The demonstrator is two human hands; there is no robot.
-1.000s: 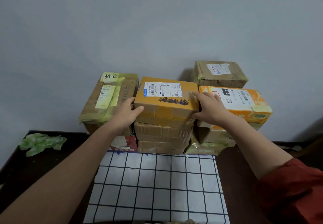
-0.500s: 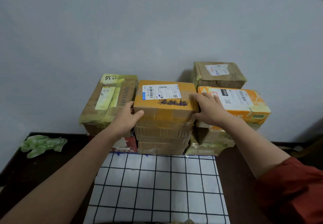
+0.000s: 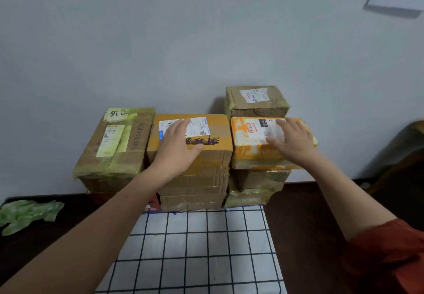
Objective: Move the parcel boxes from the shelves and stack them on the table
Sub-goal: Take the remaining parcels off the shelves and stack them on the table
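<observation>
Orange-tan cardboard box [image 3: 218,128]: top of the middle stack, against the grey wall [image 3: 160,41]; white shipping label and black scribble on its lid; touching the stacks on both sides.
Left hand [image 3: 176,142]: palm down on that lid, fingers straight across part of the label, thumb near the front edge.
Left grip: wide, flat, clasping nothing.
Orange-and-white parcel [image 3: 247,142]: just right of the tan box, top of the right stack.
Right hand [image 3: 291,140]: palm down on the parcel's top, fingers spread; slightly blurred.
Right grip: wide, clasping nothing.
Small brown cardboard box [image 3: 257,101]: behind and above the parcel, white label on top; its support is hidden.
Large brown cardboard box [image 3: 114,147]: left of the middle stack, strapped with yellow-green tape.
Taped brown boxes [image 3: 195,188]: lower layers of the middle stack, under the tan box.
Dark bench [image 3: 298,213]: carries all stacks at its far edge.
White black-grid cloth [image 3: 195,248]: on the bench, far edge at the foot of the stacks.
Green crumpled sheet [image 3: 25,213]: far left on the bench, well apart from the boxes.
Red sleeve [image 3: 390,248]: on the right arm.
</observation>
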